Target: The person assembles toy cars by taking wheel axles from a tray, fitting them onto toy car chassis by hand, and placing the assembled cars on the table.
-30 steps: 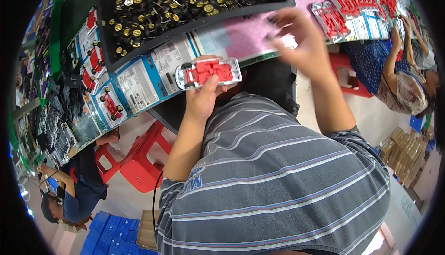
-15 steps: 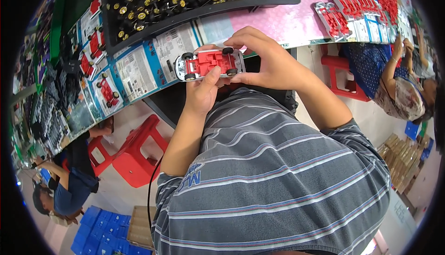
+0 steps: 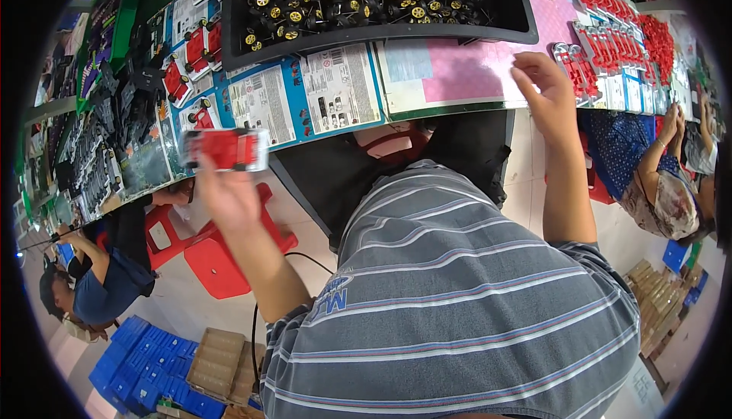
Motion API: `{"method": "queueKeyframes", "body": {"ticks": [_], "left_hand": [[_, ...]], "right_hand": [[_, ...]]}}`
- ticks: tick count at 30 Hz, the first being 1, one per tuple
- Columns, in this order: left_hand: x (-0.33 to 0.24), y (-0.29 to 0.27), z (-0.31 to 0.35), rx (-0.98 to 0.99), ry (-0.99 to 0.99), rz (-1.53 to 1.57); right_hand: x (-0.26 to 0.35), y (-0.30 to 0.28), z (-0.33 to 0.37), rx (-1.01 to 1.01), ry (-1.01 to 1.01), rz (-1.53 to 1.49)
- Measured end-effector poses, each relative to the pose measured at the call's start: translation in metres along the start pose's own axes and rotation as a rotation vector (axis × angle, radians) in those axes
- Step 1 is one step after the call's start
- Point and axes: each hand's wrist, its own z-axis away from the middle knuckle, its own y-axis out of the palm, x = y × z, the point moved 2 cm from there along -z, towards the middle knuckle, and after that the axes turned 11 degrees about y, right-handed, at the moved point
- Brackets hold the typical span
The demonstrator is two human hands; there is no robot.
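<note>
A red-and-white toy car (image 3: 227, 150) is gripped by the left hand (image 3: 231, 199), while the right hand (image 3: 552, 89) is held in a wide, loose curl near the black tray (image 3: 381, 35).

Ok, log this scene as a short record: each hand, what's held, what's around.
Left hand: holding a red-and-white toy car, blurred
Right hand: empty, half open, by the right end of the pink mat
Ahead: black tray heaped with black wheels, many with yellow hubs
Table, left: more toy cars, red and white
Table, right: rows of red-and-silver car parts, with a red pile beyond
Floor, left: red stool, blue crates
</note>
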Motion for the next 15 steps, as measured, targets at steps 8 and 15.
{"method": "queueKeyframes", "body": {"ticks": [8,15], "left_hand": [[-0.086,-0.113,-0.078,-0.258,0.047,-0.783],[-0.051,-0.151,-0.114,-0.217,-0.184,-0.733]], "right_hand": [[-0.018,-0.066,0.006,-0.405,-0.002,0.641],[-0.058,-0.061,0.013,-0.35,0.183,0.875]]}}
